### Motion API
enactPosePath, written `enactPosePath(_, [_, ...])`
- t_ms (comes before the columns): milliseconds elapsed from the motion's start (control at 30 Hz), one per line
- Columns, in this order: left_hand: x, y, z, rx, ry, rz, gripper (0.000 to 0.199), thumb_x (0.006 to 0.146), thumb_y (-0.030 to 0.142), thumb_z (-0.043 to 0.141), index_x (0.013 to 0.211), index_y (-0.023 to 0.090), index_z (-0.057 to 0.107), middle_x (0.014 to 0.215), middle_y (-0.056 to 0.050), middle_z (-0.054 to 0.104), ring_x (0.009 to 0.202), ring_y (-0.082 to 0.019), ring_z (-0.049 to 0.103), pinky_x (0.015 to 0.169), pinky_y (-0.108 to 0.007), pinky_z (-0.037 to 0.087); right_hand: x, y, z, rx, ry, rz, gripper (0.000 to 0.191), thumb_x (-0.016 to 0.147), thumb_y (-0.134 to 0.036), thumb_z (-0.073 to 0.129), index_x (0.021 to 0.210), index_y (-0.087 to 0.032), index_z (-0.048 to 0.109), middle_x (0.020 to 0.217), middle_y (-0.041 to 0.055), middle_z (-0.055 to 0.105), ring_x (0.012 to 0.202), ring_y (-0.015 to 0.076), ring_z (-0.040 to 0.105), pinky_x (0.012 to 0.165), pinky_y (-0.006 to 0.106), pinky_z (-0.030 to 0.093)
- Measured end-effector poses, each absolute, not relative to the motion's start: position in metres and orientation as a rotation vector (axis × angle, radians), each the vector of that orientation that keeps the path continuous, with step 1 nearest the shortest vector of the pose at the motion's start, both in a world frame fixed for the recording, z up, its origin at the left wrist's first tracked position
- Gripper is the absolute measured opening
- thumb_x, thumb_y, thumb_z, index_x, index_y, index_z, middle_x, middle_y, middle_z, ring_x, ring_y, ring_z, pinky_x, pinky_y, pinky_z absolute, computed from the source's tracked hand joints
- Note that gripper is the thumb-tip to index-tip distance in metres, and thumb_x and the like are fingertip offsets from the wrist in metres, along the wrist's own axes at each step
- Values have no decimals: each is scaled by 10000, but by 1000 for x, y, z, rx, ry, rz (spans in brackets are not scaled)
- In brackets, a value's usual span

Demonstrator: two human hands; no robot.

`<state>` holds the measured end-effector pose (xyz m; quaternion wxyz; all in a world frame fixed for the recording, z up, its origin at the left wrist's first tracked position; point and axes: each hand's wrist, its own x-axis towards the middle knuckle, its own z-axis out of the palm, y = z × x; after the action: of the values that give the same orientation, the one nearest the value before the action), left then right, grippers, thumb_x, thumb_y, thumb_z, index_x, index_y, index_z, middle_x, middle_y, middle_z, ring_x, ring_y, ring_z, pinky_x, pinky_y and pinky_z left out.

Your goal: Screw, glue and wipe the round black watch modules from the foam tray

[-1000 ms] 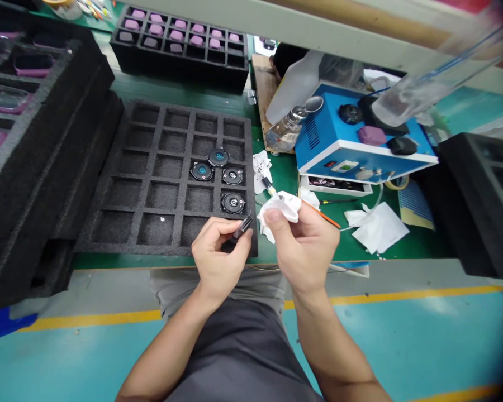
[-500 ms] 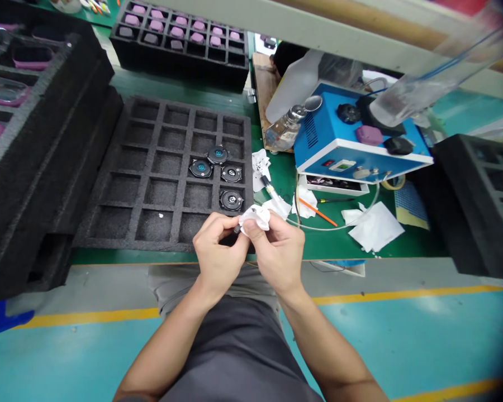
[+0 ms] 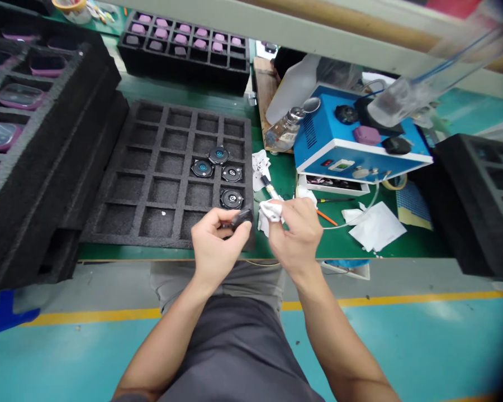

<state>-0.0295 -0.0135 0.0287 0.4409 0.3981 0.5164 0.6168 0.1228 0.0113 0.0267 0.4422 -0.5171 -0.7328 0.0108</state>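
Observation:
Between the thumb and fingers of my left hand is a black watch case, tilted, its face not clearly visible. My right hand pinches a crumpled white wipe, a short gap to the right of the case. Both hands hover over the front edge of a black foam tray with square compartments. Round black watch cases lie in its right-hand columns; two of them show a blue-green ring, and one of these rests across a divider.
A blue machine stands at the right behind white wipes, an orange stick and a thin hose. Stacked foam trays rise at the left. Another foam tray with purple pieces sits at the back. A spray bottle stands beside the machine.
The wipe was pressed against the watch case with both hands together. Now my right hand has drawn away to the right with the wipe, and the case shows in my left hand.

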Motion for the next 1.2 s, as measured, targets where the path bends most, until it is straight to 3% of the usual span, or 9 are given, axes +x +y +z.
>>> enactPosePath(100, [-39,-10,27,868,1164,1533,210,717,207,842,852,168,687,791,-17,710,735,-135,696,680,-225,586,131,13,29,-1379,-1626,254,173,936,-290,656,787,-211,693,696,-12,526,694,156,479,654,322,385])
enactPosePath(267, [-50,-7,22,1035,1014,1481,302,822,293,807,1098,207,719,1073,-74,744,978,-176,715,872,-272,587,122,7,43,-1308,-1420,629,181,908,-368,716,826,-207,716,758,-10,568,704,136,497,652,302,401])
enactPosePath(400, [-49,-7,23,1106,1025,1496,194,820,259,812,989,204,733,956,-53,742,907,-164,712,837,-260,584,117,1,54,-1259,-1323,767,187,888,-399,743,872,-212,744,773,0,629,710,142,545,649,298,441])
enactPosePath(633, [-39,-8,26,1144,1062,1537,169,812,147,790,960,196,723,921,-38,744,879,-137,714,832,-240,582,105,-12,57,-1259,-1288,747,111,877,-327,758,898,-226,719,811,3,706,731,153,614,681,308,504])
enactPosePath(700, [-35,-9,25,1188,1063,1591,160,819,115,775,944,194,713,910,-32,734,867,-127,710,819,-232,580,95,-12,55,-1230,-1425,637,36,902,-258,715,924,-229,715,827,11,705,746,157,616,692,316,503])
enactPosePath(800, [-29,-10,22,1222,1115,1702,150,817,93,766,905,185,688,875,-22,702,830,-123,704,757,-223,584,89,-3,47,-1218,-1587,372,84,923,-180,637,934,-220,711,853,41,714,799,180,632,738,341,508])
enactPosePath(933, [-24,-12,21,1187,1166,1738,158,809,126,793,879,180,662,893,-31,711,870,-147,739,766,-247,609,107,8,33,-1430,-1500,278,157,926,-260,656,779,-207,677,740,23,652,711,169,572,681,330,457])
enactPosePath(1200, [-34,-9,26,949,1129,1586,253,769,224,853,933,188,665,864,-11,702,788,-122,700,739,-220,576,115,2,39,-1350,-1192,681,216,894,-422,730,903,-207,718,819,4,710,757,156,632,716,307,515])
